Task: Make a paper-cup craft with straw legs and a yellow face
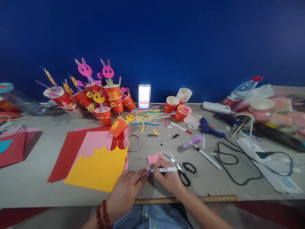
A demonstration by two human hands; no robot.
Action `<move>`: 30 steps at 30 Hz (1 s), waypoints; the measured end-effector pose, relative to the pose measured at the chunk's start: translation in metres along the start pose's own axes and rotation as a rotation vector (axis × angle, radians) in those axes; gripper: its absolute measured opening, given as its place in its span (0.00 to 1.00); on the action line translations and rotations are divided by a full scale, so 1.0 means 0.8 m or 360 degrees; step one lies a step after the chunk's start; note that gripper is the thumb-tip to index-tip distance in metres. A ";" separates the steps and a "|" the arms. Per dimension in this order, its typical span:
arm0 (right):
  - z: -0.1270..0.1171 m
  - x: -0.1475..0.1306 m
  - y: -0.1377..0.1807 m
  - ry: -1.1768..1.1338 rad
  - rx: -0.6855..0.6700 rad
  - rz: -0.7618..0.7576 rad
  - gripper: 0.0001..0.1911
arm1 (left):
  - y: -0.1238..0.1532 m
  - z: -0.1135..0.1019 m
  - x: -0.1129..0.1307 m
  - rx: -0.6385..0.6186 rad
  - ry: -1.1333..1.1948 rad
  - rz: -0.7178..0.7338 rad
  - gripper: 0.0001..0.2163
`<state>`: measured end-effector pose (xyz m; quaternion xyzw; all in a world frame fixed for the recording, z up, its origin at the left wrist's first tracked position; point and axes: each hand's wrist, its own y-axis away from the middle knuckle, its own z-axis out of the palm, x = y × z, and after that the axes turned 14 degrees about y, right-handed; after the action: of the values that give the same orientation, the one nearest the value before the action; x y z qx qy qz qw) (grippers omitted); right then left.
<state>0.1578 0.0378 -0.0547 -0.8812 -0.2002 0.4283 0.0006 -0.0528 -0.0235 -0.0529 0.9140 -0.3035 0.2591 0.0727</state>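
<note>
My right hand (168,179) grips a white marker (168,169), its tip pointing left at a small pink and purple paper piece (148,171). The fingertips of my left hand (125,189) pinch that piece against the table; they partly hide it. Just beyond lies a pink paper scrap (154,159). Scissors with black handles (180,172) rest partly spread beside my right hand. Yellow paper (100,168) with a scalloped edge lies by my left hand, over pink and red sheets (68,152).
Red paper cups (104,116) with bunny-like figures stand at the back left. Other cups (172,104) stand near several straws (152,116). A tape roll (132,142), purple glue stick (192,142), blue glue gun (209,128) and black cable (238,183) lie around the table.
</note>
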 end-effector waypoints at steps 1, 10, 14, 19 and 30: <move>0.000 0.000 0.000 -0.0001 0.0005 0.0000 0.07 | 0.000 0.000 0.000 0.0000 0.0003 -0.0002 0.24; 0.000 -0.001 0.000 -0.0007 0.0025 -0.0005 0.07 | 0.000 -0.001 0.001 0.0035 0.0002 0.0024 0.24; 0.000 -0.001 0.000 -0.0021 0.0001 0.0006 0.06 | 0.000 -0.002 0.001 0.0066 0.0005 0.0040 0.25; -0.001 -0.003 0.001 0.0010 -0.0051 -0.0031 0.07 | 0.001 -0.001 0.001 0.0103 0.0002 0.0046 0.24; 0.001 0.000 0.002 0.0003 -0.0053 -0.0029 0.07 | 0.001 0.001 0.000 0.0076 0.0002 0.0032 0.24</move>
<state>0.1578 0.0360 -0.0551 -0.8796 -0.2153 0.4242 -0.0101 -0.0531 -0.0242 -0.0538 0.9122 -0.3065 0.2676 0.0484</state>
